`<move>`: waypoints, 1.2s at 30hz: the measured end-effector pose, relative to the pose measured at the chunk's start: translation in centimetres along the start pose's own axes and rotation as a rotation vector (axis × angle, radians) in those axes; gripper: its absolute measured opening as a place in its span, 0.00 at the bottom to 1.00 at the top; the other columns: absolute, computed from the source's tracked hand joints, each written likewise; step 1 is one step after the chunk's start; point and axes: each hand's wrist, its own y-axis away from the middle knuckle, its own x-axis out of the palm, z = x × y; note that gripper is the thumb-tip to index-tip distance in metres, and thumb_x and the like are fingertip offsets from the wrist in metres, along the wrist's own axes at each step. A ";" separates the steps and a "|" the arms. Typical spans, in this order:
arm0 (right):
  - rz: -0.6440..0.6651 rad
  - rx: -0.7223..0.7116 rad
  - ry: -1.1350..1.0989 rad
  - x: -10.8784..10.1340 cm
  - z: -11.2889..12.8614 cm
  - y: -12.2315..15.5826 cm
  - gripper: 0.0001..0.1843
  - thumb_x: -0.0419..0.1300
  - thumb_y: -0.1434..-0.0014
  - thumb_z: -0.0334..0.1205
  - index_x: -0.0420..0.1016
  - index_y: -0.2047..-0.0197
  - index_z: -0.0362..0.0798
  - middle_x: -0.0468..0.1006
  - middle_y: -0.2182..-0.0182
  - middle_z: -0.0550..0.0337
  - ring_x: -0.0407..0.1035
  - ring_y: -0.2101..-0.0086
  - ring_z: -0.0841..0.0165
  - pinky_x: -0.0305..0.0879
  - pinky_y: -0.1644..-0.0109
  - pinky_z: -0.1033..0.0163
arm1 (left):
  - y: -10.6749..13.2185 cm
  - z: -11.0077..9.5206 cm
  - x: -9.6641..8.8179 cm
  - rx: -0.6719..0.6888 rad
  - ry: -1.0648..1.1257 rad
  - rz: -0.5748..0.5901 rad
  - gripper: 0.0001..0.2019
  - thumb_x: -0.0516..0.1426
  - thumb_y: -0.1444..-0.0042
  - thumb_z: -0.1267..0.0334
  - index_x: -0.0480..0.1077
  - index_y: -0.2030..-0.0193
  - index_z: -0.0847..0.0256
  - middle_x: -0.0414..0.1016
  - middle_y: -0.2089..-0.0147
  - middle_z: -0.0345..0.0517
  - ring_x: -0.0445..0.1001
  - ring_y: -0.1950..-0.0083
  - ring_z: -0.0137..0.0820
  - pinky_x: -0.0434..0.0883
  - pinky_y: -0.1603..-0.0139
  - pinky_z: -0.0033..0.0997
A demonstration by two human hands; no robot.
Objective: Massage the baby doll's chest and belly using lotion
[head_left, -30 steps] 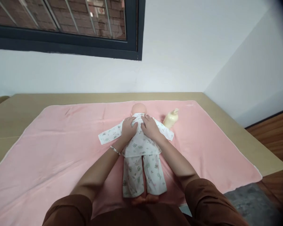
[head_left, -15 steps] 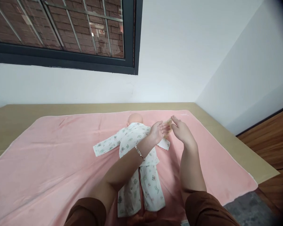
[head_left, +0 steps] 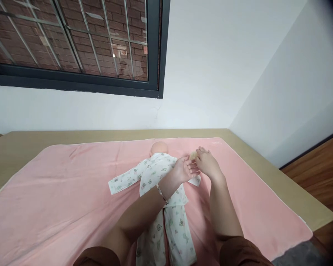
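Observation:
A baby doll in white printed pyjamas lies face up on a pink blanket. A cream feeding bottle lies to the right of the doll's shoulder, mostly hidden behind my hands. My left hand reaches across the doll's chest, fingers stretched out toward the bottle. My right hand curves over the bottle from the right, fingers bent down onto it. Whether it grips the bottle is hidden.
The blanket covers a tan table that stands against a white wall. A dark-framed window with a brick wall behind it is at the upper left. Wooden floor shows past the table's right edge.
Both hands left the doll's chest and moved right to the bottle. In the last half second they dropped lower and closed in on it, covering most of it.

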 end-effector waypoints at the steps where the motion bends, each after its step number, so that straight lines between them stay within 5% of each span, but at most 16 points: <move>1: 0.001 0.000 0.005 0.0 0.1 0.1 0.22 0.44 0.39 0.28 0.72 0.47 0.37 0.64 0.37 0.34 0.55 0.35 0.51 0.50 0.33 0.42 | 0.8 0.0 -0.4 -0.011 -0.010 -0.002 0.15 0.51 0.40 0.58 0.70 0.53 0.66 0.77 0.60 0.56 0.78 0.59 0.40 0.75 0.55 0.41; 6: -0.023 0.015 -0.037 0.0 1.2 1.1 0.19 0.47 0.37 0.34 0.72 0.48 0.39 0.61 0.35 0.37 0.50 0.33 0.50 0.50 0.33 0.39 | 4.7 -0.2 -2.4 -0.017 -0.031 -0.004 0.19 0.50 0.40 0.60 0.68 0.46 0.69 0.76 0.50 0.62 0.78 0.51 0.42 0.73 0.48 0.43; 11: 0.033 -0.173 -0.181 -0.8 5.3 3.7 0.20 0.46 0.33 0.41 0.74 0.47 0.46 0.58 0.32 0.46 0.45 0.31 0.54 0.47 0.30 0.40 | 7.9 -0.5 -3.0 0.070 0.017 -0.032 0.16 0.49 0.41 0.62 0.71 0.52 0.69 0.78 0.56 0.58 0.79 0.55 0.39 0.73 0.48 0.39; 16: 0.043 -0.449 -0.288 -0.1 10.1 6.0 0.30 0.47 0.31 0.48 0.50 0.29 0.53 0.47 0.29 0.55 0.38 0.30 0.57 0.41 0.28 0.38 | 11.8 -1.8 -0.9 0.143 -0.017 0.036 0.15 0.46 0.41 0.67 0.72 0.54 0.61 0.78 0.61 0.50 0.79 0.55 0.39 0.74 0.48 0.42; 21: -0.030 -0.577 -0.355 2.3 12.6 6.6 0.43 0.48 0.34 0.55 0.31 0.26 0.49 0.36 0.27 0.54 0.27 0.30 0.47 0.23 0.29 0.33 | 15.3 -3.5 -0.2 0.200 -0.092 -0.083 0.19 0.43 0.35 0.59 0.71 0.50 0.61 0.78 0.58 0.50 0.77 0.48 0.42 0.72 0.42 0.47; 29: 0.005 -0.669 -0.342 2.8 13.9 8.4 0.51 0.43 0.36 0.66 0.23 0.27 0.39 0.24 0.28 0.43 0.24 0.30 0.43 0.34 0.30 0.29 | 15.5 -4.3 -1.2 0.126 0.027 -0.035 0.28 0.41 0.34 0.47 0.64 0.38 0.63 0.69 0.37 0.56 0.65 0.33 0.45 0.59 0.31 0.51; 36: -0.025 -0.613 -0.255 1.8 14.5 9.9 0.43 0.48 0.33 0.55 0.38 0.28 0.32 0.44 0.29 0.36 0.37 0.30 0.48 0.45 0.29 0.36 | 14.6 -4.5 -2.4 0.081 0.000 -0.014 0.27 0.44 0.35 0.51 0.61 0.35 0.64 0.63 0.33 0.58 0.62 0.31 0.44 0.58 0.30 0.50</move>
